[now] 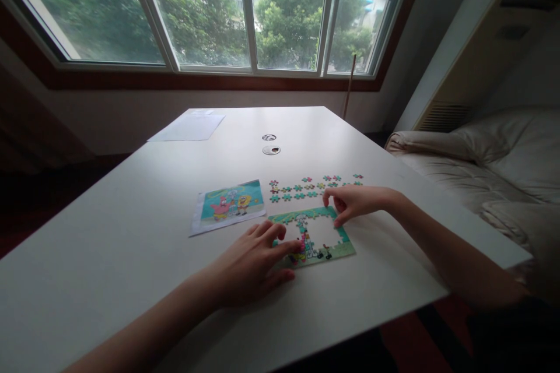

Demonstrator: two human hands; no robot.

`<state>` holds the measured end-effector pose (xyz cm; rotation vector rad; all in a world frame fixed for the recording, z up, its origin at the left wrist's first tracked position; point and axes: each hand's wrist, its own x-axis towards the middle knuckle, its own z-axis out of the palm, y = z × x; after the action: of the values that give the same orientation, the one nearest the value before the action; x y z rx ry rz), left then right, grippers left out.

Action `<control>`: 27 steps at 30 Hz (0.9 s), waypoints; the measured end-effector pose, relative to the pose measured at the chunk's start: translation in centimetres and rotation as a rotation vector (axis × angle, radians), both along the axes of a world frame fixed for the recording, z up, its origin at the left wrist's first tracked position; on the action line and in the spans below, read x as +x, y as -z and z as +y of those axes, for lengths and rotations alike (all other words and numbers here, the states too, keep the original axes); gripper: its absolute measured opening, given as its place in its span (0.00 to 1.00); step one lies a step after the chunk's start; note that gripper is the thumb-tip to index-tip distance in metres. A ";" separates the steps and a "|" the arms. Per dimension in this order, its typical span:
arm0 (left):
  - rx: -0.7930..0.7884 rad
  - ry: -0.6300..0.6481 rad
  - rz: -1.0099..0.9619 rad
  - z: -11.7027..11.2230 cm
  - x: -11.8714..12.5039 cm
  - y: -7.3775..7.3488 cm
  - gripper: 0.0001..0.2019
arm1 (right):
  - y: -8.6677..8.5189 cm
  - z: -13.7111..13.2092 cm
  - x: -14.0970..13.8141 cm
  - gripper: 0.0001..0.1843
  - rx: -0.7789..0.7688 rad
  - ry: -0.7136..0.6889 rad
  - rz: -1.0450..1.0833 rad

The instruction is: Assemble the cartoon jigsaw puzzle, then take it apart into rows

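Observation:
A partly filled jigsaw puzzle (345, 249) lies flat on the white table, with a green border and a filled strip down its middle. My left hand (258, 253) rests over its left side, fingers apart, the index fingertip touching the pieces near the middle. At the upper right edge is my right hand (356, 201), with its thumb and bent index finger apart and its other fingers curled. No piece shows between them. Loose puzzle pieces (299, 195) lie in rows behind the puzzle, some partly hidden by my right hand. A cartoon picture sheet (230, 204) lies to the left.
The white table (131, 245) carries a paper sheet (188, 127) at its far left corner. Two round fittings (271, 150) are set in its top. A pale leather sofa (459, 151) stands to the right, and a wide window (210, 11) is beyond the table.

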<state>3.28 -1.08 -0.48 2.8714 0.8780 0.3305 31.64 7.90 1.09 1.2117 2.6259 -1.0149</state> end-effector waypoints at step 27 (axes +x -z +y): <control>0.277 -0.127 0.172 2.9 -2.6 -0.7 0.10 | 2.4 7.3 10.9 0.21 0.327 0.510 -0.072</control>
<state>0.72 1.80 0.23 3.1426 1.1301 0.2353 42.57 15.15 -1.35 2.0192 2.5481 -0.5741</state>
